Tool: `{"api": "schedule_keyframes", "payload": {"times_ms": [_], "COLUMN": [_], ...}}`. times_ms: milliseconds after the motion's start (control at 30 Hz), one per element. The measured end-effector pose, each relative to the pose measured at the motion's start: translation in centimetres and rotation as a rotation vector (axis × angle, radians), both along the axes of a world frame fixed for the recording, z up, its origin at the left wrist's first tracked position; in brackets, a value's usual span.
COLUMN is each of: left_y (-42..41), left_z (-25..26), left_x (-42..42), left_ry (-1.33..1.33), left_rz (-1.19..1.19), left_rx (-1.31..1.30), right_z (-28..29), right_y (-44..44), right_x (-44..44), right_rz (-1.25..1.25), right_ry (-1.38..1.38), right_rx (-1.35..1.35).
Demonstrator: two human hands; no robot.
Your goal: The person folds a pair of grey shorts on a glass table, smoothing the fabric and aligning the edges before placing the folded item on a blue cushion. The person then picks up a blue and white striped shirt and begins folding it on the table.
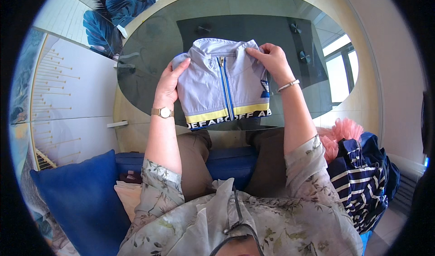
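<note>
A small pale lilac zip-up jacket [204, 82] lies front side up over the near half of the glass table, folded to a compact shape with its collar away from me. Its zipper [225, 86] is done up and edged in blue. A yellow stripe and a black lettered band run along the hem. My left hand [171, 79] grips the jacket's left edge, thumb on top at the shoulder. With thumb and fingers, my right hand [272, 59] pinches the right shoulder beside the collar. The sleeves are mostly hidden.
An oval dark glass table [149, 52] stands before my knees. To the right sits a pile of clothes [360, 181], with striped navy fabric and pink tulle [346, 130]. On the left are a blue cushion [81, 201] and folded pale cloth [129, 195] on the blue sofa [231, 164].
</note>
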State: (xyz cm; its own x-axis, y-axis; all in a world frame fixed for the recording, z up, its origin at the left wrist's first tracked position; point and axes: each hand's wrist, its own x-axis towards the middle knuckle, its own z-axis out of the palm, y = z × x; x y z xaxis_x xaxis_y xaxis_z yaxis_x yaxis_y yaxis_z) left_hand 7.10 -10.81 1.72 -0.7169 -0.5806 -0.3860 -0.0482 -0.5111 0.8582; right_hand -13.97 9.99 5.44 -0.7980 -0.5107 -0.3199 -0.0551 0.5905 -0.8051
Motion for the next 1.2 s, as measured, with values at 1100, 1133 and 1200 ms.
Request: {"api": "schedule_keyframes", "payload": {"times_ms": [1100, 1133, 1200], "left_y": [-0.3, -0.5, -0.3], "left_z": [-1.5, -1.7, -1.5], "left_x": [-0.5, -0.4, -0.4], "left_ry": [0.0, 0.012, -0.056], "left_rz": [0.187, 0.184, 0.196], "left_rx": [-0.062, -0.058, -0.075], "right_z": [-1.5, -1.5, -2.1], "right_y": [-1.0, -1.2, -1.5], "right_x": [1.3, 1.2, 1.2], "right_rz": [0.055, 0.045, -0.024], "right_ry": [-0.718, -0.745, -0.616], "right_rx": [-0.801, -0.836, -0.725]}}
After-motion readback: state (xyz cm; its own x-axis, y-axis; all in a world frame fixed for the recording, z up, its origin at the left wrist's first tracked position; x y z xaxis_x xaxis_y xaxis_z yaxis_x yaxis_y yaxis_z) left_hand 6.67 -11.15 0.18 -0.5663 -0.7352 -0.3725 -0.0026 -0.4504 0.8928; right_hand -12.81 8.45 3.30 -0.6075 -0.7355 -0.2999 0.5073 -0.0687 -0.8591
